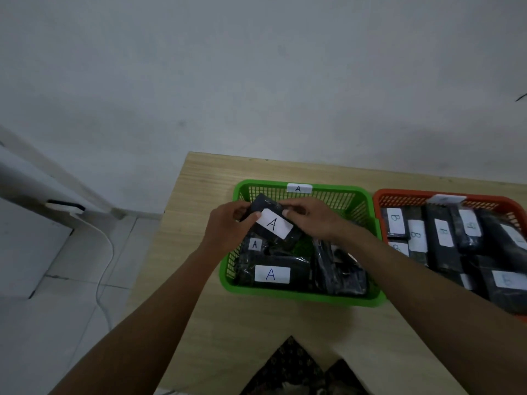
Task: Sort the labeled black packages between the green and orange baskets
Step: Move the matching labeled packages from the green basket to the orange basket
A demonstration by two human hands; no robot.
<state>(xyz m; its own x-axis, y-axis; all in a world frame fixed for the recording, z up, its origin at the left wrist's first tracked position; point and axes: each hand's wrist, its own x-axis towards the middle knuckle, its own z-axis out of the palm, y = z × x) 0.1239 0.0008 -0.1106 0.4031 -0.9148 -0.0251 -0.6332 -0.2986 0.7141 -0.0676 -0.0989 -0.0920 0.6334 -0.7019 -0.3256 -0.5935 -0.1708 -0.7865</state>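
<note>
Black packages (339, 269) in glossy plastic wrap, each with a white rectangular paper label, spread over two perforated plastic baskets on a pale wood-grain table (199, 178)

Nearest the camera: dark patterned fabric (293, 366) at the table's front edge, bare forearms reaching forward on either side of it

Next back, the green basket (302, 297), lattice-walled, rounded corners; inside at the front a flat package labelled "A" (272, 274) in blue handwriting, behind it to the left a smaller "A" label (254, 244), to the right more crinkled black wrap with no readable label

Above the basket's middle, held package (273, 220) tilted, label up, handwritten "A" in dark ink; left hand (228, 226) closed on its left end, thumb pressed at the label's edge; right hand (308, 220) pinching its right end, fingers curled over the top; package raised just over those lying below

On the far rim, a white tag (298, 188) marked "A"

To the right, touching or just beside, the orange basket (379, 201), packed with upright black packages, labels reading "B" (395, 218) where legible, others blurred; a white tag on its far rim, unreadable

Far left, on the tiled floor, white cable (102, 266) running from a wall fitting; plain grey wall behind
</note>
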